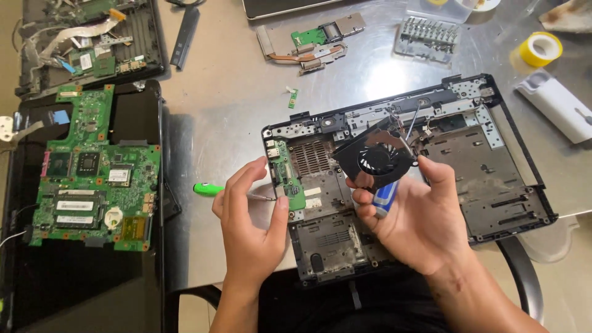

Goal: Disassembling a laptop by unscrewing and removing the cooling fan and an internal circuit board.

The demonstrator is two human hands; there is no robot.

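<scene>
Head view: right hand (419,219) fingers grip a black fan (377,159) and blue-handled screwdriver (385,197); left hand (250,225) pinches a green-handled screwdriver (208,189).

Bright overhead light glares off the metal table (382,80); focus sharp.

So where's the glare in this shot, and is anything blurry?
Head view: a bright glare patch sits on the metal table; the fan in the right hand and the left hand look sharp; frame corners look slightly softer.
</scene>
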